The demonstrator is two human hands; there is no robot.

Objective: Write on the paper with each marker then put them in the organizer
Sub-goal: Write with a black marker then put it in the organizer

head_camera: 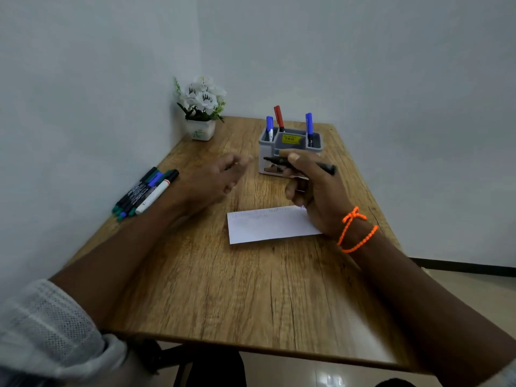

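My right hand (312,188) holds a black marker (275,160) level above the table, in front of the grey organizer (290,148). Two blue markers (269,127) and a red marker (278,117) stand upright in the organizer. My left hand (220,177) hovers left of the marker with loosely curled fingers and nothing in it. A white sheet of paper (268,226) with faint writing lies below my right hand. Several more markers (145,192) lie in a bunch at the table's left edge.
A small white pot of white flowers (202,107) stands in the far left corner against the wall. The wooden table (237,289) has walls along its left and far sides; its right and near edges drop to a tiled floor.
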